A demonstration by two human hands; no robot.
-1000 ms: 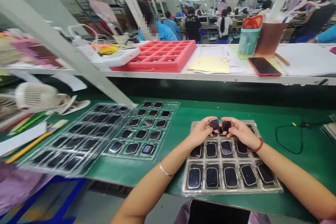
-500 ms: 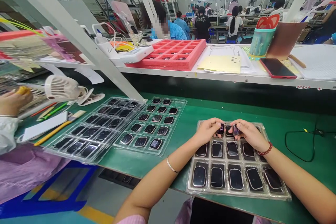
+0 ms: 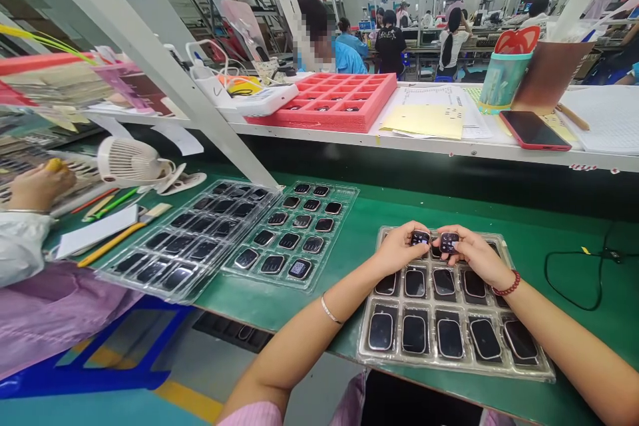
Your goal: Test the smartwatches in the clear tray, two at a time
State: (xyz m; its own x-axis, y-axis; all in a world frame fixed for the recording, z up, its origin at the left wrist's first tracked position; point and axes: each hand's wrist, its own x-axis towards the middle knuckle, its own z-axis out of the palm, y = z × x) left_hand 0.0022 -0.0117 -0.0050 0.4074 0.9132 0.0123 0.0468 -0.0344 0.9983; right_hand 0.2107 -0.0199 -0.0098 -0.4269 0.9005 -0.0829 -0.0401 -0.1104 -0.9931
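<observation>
My left hand (image 3: 402, 246) grips a smartwatch (image 3: 420, 237) with a lit screen, thumb and fingers at its edges. Just to its right, my right hand (image 3: 470, 249) pinches a second smartwatch (image 3: 448, 243), whose screen is also lit, with small marks on it. Both are held above the far rows of a clear plastic tray (image 3: 360, 349). In that tray, dark-screened watch faces (image 3: 450, 338) lie in separate pockets. The part of the tray beneath my hands is partly hidden.
To the left lie another clear tray (image 3: 315, 287) of watches and stacked trays (image 3: 167, 298). A co-worker's hand (image 3: 42, 186) is at far left, near a white fan (image 3: 127, 161) and a brush (image 3: 112, 244). The shelf holds a red foam tray (image 3: 369, 121) and phone (image 3: 535, 130); a black cable (image 3: 574, 299) lies right.
Both watches have been turned so their screens show more plainly, and the right one's screen is now lit. The whole view has shifted slightly. The co-worker's hand still holds something yellow.
</observation>
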